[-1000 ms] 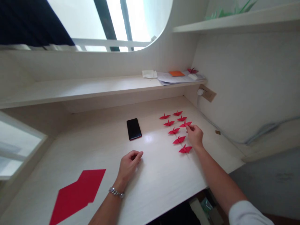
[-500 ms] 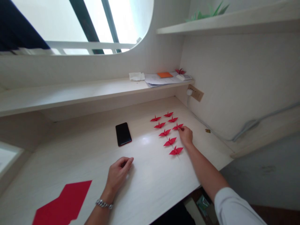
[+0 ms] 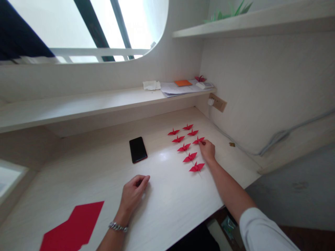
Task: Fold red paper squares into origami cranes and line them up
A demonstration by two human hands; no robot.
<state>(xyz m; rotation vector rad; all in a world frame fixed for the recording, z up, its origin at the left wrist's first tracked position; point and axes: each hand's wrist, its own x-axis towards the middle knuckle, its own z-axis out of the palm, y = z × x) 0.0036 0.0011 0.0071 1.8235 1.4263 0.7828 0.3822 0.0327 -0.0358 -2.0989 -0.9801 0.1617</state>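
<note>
My right hand (image 3: 207, 150) pinches the near-right wing of a red paper crane (image 3: 198, 140), which stands on the desk. Several more folded cranes are grouped beside it in two slanting rows, the closest one (image 3: 196, 167) near my right forearm. On the bare desk to the left rests my left hand (image 3: 134, 191), its fingers curled in and thumb against the index finger, with nothing seen in it. Sheets of red paper (image 3: 75, 225) lie flat to the left of my left wrist.
A black phone (image 3: 138, 150) lies mid-desk, left of the cranes. Along the back, a low shelf (image 3: 99, 101) carries papers, an orange square (image 3: 183, 83) and another red crane (image 3: 200, 78). A grey cable (image 3: 243, 150) runs along the right wall from a socket (image 3: 218, 102).
The view has shifted very slightly. Both hands and the cranes stay essentially where they were, the right fingers still on the same crane.
</note>
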